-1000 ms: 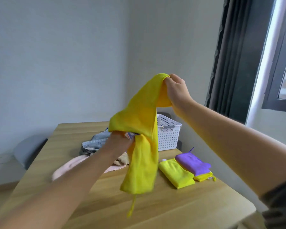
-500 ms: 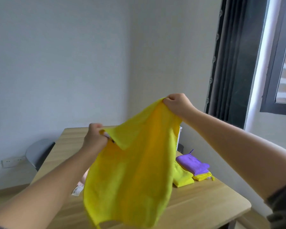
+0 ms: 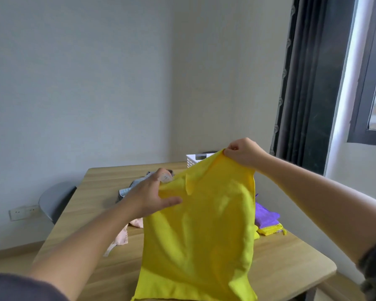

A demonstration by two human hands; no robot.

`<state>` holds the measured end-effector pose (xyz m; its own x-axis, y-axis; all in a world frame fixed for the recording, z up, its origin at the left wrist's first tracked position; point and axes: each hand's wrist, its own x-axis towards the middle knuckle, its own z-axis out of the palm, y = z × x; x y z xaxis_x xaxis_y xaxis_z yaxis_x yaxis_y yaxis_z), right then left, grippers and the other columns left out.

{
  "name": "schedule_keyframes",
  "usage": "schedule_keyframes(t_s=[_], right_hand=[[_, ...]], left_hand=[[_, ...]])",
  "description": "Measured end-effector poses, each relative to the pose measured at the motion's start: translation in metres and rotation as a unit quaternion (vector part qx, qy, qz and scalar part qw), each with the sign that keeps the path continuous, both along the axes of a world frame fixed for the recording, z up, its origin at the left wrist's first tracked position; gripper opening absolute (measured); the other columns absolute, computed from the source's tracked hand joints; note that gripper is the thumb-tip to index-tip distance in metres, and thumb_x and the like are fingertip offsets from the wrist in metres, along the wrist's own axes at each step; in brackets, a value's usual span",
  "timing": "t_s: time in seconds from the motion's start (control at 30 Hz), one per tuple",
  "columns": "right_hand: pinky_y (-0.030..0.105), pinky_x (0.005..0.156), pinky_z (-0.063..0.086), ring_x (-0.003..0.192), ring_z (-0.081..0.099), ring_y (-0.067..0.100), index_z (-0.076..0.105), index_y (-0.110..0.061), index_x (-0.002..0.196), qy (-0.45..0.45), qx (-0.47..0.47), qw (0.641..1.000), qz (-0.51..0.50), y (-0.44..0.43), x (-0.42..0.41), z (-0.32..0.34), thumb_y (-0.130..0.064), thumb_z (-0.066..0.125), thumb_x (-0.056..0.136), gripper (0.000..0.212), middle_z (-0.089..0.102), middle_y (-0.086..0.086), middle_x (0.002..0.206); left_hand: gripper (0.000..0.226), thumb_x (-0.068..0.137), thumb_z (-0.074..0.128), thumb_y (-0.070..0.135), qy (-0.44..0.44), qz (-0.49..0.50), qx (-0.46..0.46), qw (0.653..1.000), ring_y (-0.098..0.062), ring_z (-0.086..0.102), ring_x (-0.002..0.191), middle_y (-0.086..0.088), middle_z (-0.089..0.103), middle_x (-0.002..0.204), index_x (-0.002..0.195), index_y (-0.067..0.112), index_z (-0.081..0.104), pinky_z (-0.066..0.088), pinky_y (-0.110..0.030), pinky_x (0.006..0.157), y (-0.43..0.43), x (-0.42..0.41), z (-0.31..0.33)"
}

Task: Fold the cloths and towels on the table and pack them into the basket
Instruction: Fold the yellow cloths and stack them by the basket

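The yellow cloth (image 3: 202, 231) hung spread above the worktop (image 3: 100, 179), its top corner pinched in the right hand (image 3: 244, 154). The left hand (image 3: 152, 194) gripped its upper left edge, fingers (image 3: 172, 201) partly extended. The white basket (image 3: 194, 160) stood at the far edge.

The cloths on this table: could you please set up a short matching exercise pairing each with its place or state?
1. yellow cloth
2. purple cloth
3. pink cloth
4. white basket

A. folded, on another folded yellow piece
B. far end of table
C. held up by both hands
D. loose, under the left arm

Pairs: 1-C, 2-A, 3-D, 4-B
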<state>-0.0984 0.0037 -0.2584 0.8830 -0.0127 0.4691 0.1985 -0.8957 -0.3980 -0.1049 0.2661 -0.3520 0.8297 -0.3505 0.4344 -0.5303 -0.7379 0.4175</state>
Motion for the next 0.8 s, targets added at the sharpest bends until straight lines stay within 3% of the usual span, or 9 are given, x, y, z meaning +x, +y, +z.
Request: schedule_keyframes(t_s=[0.07,0.13,0.2,0.33,0.4,0.5,0.6,0.7,0.8], right_hand=[[0.028,0.059,0.038,0.075,0.050,0.020,0.069,-0.005,0.091,0.011,-0.031,0.999,0.007,-0.008,0.005,-0.012,-0.026,0.052,0.091,0.026,0.060,0.010,0.081],[0.029,0.060,0.037,0.070,0.048,0.019,0.067,-0.005,0.087,0.016,-0.091,0.995,0.033,-0.015,0.009,-0.022,-0.031,0.056,0.090,0.027,0.059,0.009,0.075],[0.030,0.058,0.033,0.066,0.041,0.018,0.062,-0.003,0.083,0.037,-0.136,0.988,0.064,-0.024,0.011,-0.029,-0.034,0.061,0.089,0.032,0.050,0.003,0.068],[0.019,0.057,0.036,0.067,0.049,0.016,0.060,-0.012,0.082,0.067,-0.113,0.989,0.064,-0.040,0.028,-0.035,-0.023,0.058,0.092,0.015,0.054,-0.002,0.067],[0.019,0.058,0.042,0.063,0.054,0.013,0.060,-0.012,0.084,0.062,-0.033,0.996,0.056,-0.037,0.041,-0.034,-0.017,0.054,0.092,0.012,0.056,-0.002,0.069],[0.022,0.058,0.053,0.064,0.056,0.014,0.060,-0.002,0.093,0.031,0.207,0.974,0.090,-0.019,0.056,-0.017,-0.011,0.050,0.095,0.014,0.054,0.009,0.077],[0.036,0.074,0.056,0.079,0.058,0.021,0.059,0.000,0.101,-0.031,0.362,0.925,0.113,-0.005,0.067,0.017,-0.015,0.045,0.098,0.021,0.056,0.014,0.088],[0.040,0.079,0.053,0.084,0.058,0.021,0.059,-0.018,0.088,-0.070,0.443,0.885,0.127,-0.004,0.068,0.048,-0.020,0.043,0.099,0.020,0.058,0.009,0.089],[0.033,0.069,0.053,0.076,0.056,0.018,0.059,-0.018,0.086,-0.068,0.473,0.862,0.167,-0.007,0.064,0.054,-0.019,0.041,0.099,0.022,0.053,0.004,0.081]], left_hand=[[0.043,0.067,0.062,0.068,-0.046,0.019,-0.026,0.998,-0.013,0.053,0.079,0.015,0.056,0.086,0.092,0.039,0.040,0.036,-0.028,0.067,-0.003,0.007,-0.001],[0.043,0.067,0.051,0.067,-0.042,0.016,-0.184,0.982,-0.020,0.056,0.072,-0.002,0.064,0.077,0.091,0.032,0.052,0.037,-0.029,0.064,-0.008,0.014,0.000],[0.039,0.073,0.046,0.056,-0.036,0.035,-0.301,0.952,-0.024,0.057,0.075,-0.006,0.062,0.073,0.088,0.023,0.060,0.039,-0.028,0.067,-0.010,0.023,0.003],[0.028,0.079,0.049,0.032,-0.016,0.099,-0.376,0.921,-0.029,0.056,0.092,-0.010,0.061,0.092,0.096,0.012,0.058,0.039,-0.034,0.077,-0.004,0.051,0.013],[0.019,0.085,0.050,0.014,-0.008,0.094,-0.394,0.914,-0.024,0.054,0.096,-0.004,0.059,0.102,0.103,0.014,0.056,0.038,-0.028,0.076,-0.003,0.066,0.022],[0.025,0.090,0.047,0.004,-0.004,0.121,-0.410,0.904,-0.019,0.051,0.090,-0.002,0.056,0.099,0.111,0.015,0.056,0.037,-0.027,0.066,-0.004,0.080,0.053],[0.014,0.068,0.055,0.020,0.002,0.075,-0.485,0.871,-0.019,0.047,0.071,0.000,0.050,0.073,0.082,0.017,0.056,0.034,-0.027,0.056,0.004,0.083,0.104],[0.008,0.078,0.057,0.022,-0.001,0.021,-0.545,0.838,-0.013,0.045,0.064,0.000,0.046,0.069,0.074,0.020,0.049,0.034,-0.026,0.055,0.016,0.080,0.147],[0.011,0.088,0.053,0.010,0.012,-0.021,-0.567,0.824,-0.016,0.056,0.071,-0.004,0.058,0.078,0.081,0.017,0.057,0.045,-0.028,0.066,0.029,0.075,0.154]])
